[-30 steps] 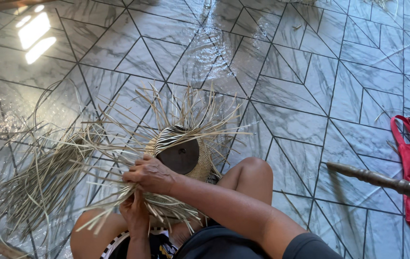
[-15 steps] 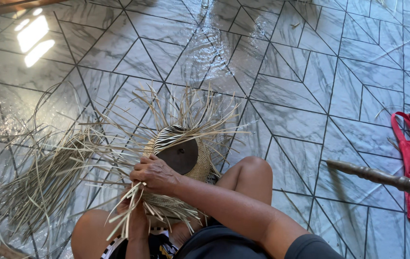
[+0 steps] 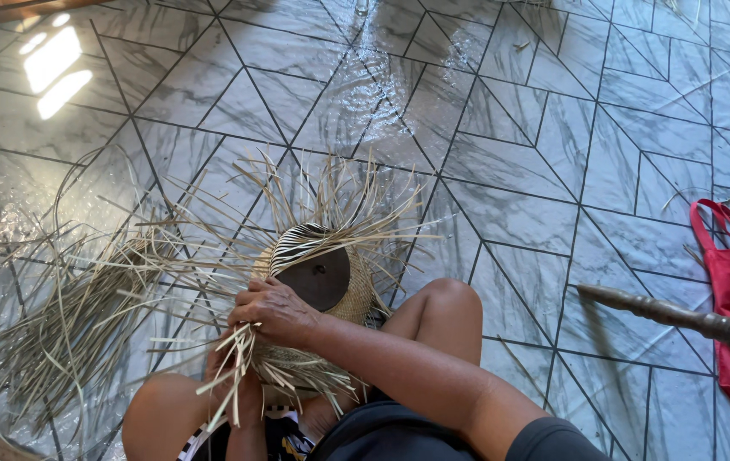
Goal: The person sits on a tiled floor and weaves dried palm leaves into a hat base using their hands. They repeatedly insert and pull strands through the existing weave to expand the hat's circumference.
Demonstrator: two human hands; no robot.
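Left hand mostly hidden beneath woven straw hat, grip unclear; right hand pinching loose strands on hat's near-left edge, shifted slightly since earlier.

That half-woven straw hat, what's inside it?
A dark rounded block fills the straw hat, which has a striped patch. The right hand rests on the weave. The left hand, underneath, is mostly covered by loose strands.
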